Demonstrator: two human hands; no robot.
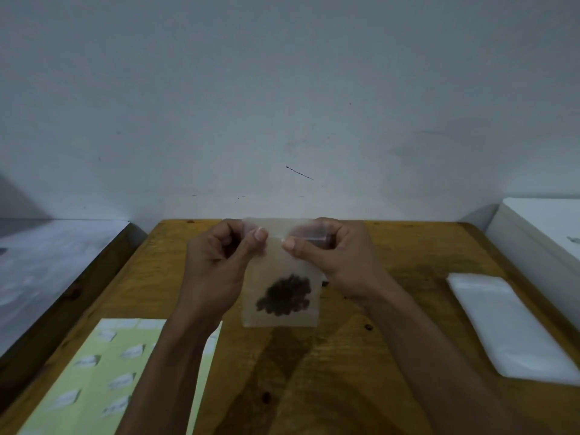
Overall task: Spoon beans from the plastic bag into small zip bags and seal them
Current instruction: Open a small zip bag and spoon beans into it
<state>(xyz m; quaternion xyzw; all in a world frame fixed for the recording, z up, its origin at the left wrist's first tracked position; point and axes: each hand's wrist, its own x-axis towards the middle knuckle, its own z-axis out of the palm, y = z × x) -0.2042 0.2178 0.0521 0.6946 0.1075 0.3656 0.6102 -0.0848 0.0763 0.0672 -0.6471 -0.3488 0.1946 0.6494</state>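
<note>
While both hands are raised above the wooden table (pixel 392 246), a small zip bag (pixel 282 277) hangs upright between them, held clear of the tabletop near its far edge.

Item — small zip bag: clear plastic, a dark cluster of beans (pixel 284 296) settled in its lower half; the upper half shows none. Whether the zip strip is fully closed cannot be told.

Item — left hand (pixel 219 255): fingers curled, thumb and fingertips pinching the bag's top edge at its left side.

Item — right hand (pixel 326 249): fingers curled, thumb pressed against the top edge at its right side, the fingers behind the plastic. The two thumbs sit just beside each other along the strip.

Item — stack of empty bags (pixel 508 324): whitish, translucent, lying flat at the table's right side, well apart from the hands.

Item — pale green sheet (pixel 94 378): lies at the near left of the table, carrying rows of small white labels (pixel 131 351); the left forearm crosses its right edge.

Item — loose beans (pixel 367 326): a few dark specks on the wood, near the right forearm.

Item — white box (pixel 546 233): at the far right, beside the table — partly out of view.

Item — grey wall (pixel 282 89): plain, behind the table.
</note>
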